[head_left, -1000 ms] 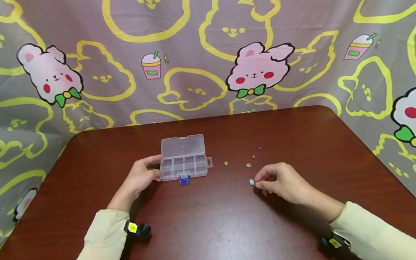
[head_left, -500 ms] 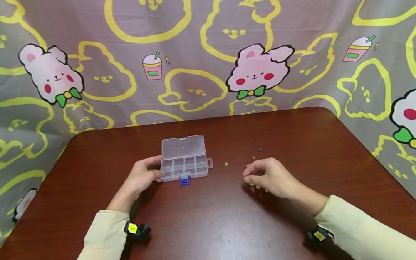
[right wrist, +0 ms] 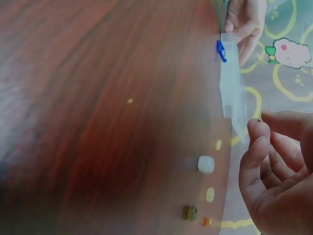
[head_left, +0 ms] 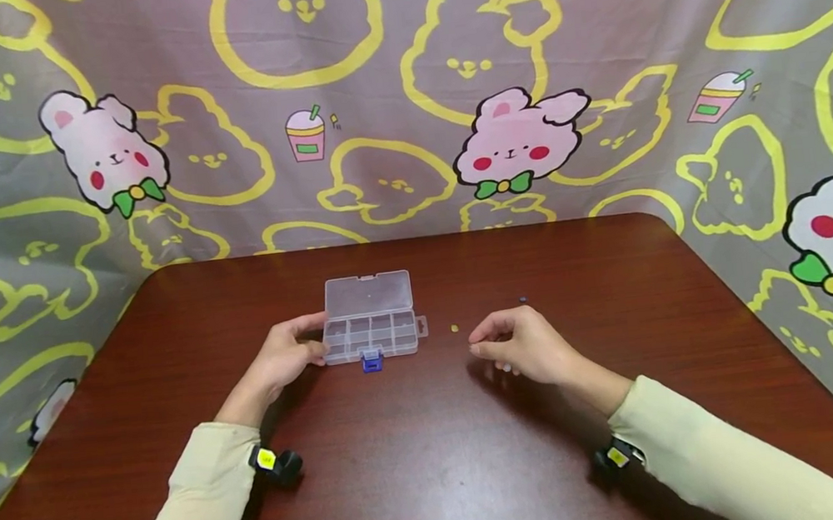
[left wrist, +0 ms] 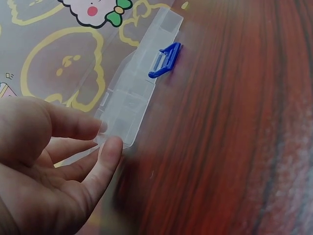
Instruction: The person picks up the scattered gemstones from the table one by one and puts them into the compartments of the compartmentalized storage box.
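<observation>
The left hand (head_left: 284,358) grips the left end of a clear plastic compartment box (head_left: 372,336) on the reddish-brown worktop (head_left: 420,452). The right hand (head_left: 529,346) has fingertips together near a rounded white bead (right wrist: 206,164); I cannot tell whether that grip holds anything.

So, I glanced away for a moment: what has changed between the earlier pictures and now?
The right hand has moved left and forward, toward the open, clear plastic compartment box, past the rounded, glossy white bead, which stays put. Whether its fingertips pinch anything is too small to tell. The left hand still grips the box's left end; the small yellow bead and tiny blue bead haven't moved.
</observation>
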`<state>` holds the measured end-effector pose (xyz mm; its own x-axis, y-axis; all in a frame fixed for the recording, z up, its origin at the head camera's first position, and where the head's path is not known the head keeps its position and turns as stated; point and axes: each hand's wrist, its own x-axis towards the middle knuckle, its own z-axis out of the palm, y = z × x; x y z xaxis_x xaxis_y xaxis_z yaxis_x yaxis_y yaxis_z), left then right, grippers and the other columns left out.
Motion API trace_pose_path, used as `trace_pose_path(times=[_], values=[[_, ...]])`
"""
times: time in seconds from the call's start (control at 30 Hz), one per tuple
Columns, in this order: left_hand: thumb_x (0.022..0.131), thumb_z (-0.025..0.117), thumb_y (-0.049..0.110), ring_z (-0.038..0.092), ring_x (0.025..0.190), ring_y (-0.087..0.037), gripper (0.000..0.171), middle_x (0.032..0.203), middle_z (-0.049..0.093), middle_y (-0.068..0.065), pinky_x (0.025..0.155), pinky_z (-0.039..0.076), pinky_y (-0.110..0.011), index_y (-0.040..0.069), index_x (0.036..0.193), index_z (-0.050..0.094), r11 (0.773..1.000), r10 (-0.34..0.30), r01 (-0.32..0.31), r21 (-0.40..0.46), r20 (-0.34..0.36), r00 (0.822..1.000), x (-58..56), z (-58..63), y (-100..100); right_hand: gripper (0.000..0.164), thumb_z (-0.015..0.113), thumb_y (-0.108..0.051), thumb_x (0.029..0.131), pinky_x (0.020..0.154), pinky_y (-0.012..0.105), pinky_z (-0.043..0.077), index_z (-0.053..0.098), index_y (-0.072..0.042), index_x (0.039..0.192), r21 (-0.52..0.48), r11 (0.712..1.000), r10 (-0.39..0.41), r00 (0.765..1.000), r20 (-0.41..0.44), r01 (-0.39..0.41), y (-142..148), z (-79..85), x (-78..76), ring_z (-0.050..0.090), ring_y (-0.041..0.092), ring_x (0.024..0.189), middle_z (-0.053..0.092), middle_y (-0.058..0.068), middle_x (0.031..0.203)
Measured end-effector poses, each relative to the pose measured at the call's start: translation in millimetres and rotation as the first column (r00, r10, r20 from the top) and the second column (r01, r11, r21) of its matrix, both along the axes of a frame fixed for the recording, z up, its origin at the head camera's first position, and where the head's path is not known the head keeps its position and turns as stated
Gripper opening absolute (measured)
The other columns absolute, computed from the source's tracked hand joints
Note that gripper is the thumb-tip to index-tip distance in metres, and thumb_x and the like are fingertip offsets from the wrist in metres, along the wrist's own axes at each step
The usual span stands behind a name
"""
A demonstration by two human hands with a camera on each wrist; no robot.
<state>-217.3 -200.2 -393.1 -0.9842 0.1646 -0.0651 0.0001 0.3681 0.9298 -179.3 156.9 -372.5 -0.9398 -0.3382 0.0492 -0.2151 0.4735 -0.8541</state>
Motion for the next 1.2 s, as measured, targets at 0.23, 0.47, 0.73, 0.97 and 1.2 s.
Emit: trace_pose_path(times=[0.23,0.47,0.73,0.97,1.2], values=[[0.089,0.058,-0.009,0.065,0.088,-0.026,0.055,0.139,0.052,-0.029,0.069,0.057,-0.028,-0.009,0.143,0.048,1.000,-0.010,0.010,-0.028,-0.011,1.000,-1.1,2.2,-1,0.005,0.076,-0.007,0.088,0.043,0.024,0.043,0.075,-0.005,0.092,-0.010,1.000,0.007,1.000,-0.024,-0.008,-12,2.9,-7.2,0.058,0.031,0.055,0.069,0.009,0.075],[0.089,0.059,-0.009,0.064,0.083,-0.022,0.055,0.140,0.051,-0.030,0.068,0.057,-0.028,-0.009,0.143,0.048,1.000,-0.013,0.013,-0.022,-0.009,1.000,-0.7,1.7,-3,0.004,0.076,-0.009,0.089,0.039,0.026,0.039,0.075,-0.009,0.093,0.001,1.000,0.012,1.000,-0.023,-0.012,-26,5.5,-14.9,0.053,0.021,0.050,0.067,0.012,0.072],[0.089,0.058,-0.010,0.064,0.085,-0.024,0.055,0.140,0.051,-0.031,0.068,0.057,-0.028,-0.010,0.142,0.048,1.000,-0.012,0.012,-0.015,-0.001,1.000,0.7,0.8,-5,0.004,0.077,-0.011,0.089,0.041,0.025,0.040,0.075,-0.011,0.092,-0.026,1.000,-0.004,1.000,-0.022,0.004,-42,8.8,-22.8,0.058,0.038,0.056,0.069,0.015,0.077],[0.088,0.059,-0.010,0.065,0.086,-0.024,0.055,0.139,0.051,-0.031,0.068,0.058,-0.028,-0.011,0.142,0.048,1.000,-0.022,0.022,-0.010,-0.012,1.000,-0.9,-4.0,-6,0.004,0.077,-0.009,0.088,0.044,0.025,0.045,0.076,-0.007,0.091,-0.032,0.999,-0.001,0.999,-0.047,0.000,-55,9.9,-29.5,0.062,0.040,0.062,0.071,0.012,0.079],[0.089,0.059,-0.009,0.065,0.086,-0.026,0.055,0.140,0.052,-0.029,0.069,0.057,-0.028,-0.010,0.143,0.048,1.000,-0.019,0.018,-0.013,-0.021,1.000,-1.8,-4.9,-5,0.004,0.077,-0.007,0.088,0.045,0.027,0.048,0.076,-0.006,0.092,-0.030,0.999,0.017,0.999,-0.046,-0.018,-68,8.1,-34.5,0.064,0.035,0.061,0.072,0.011,0.080]])
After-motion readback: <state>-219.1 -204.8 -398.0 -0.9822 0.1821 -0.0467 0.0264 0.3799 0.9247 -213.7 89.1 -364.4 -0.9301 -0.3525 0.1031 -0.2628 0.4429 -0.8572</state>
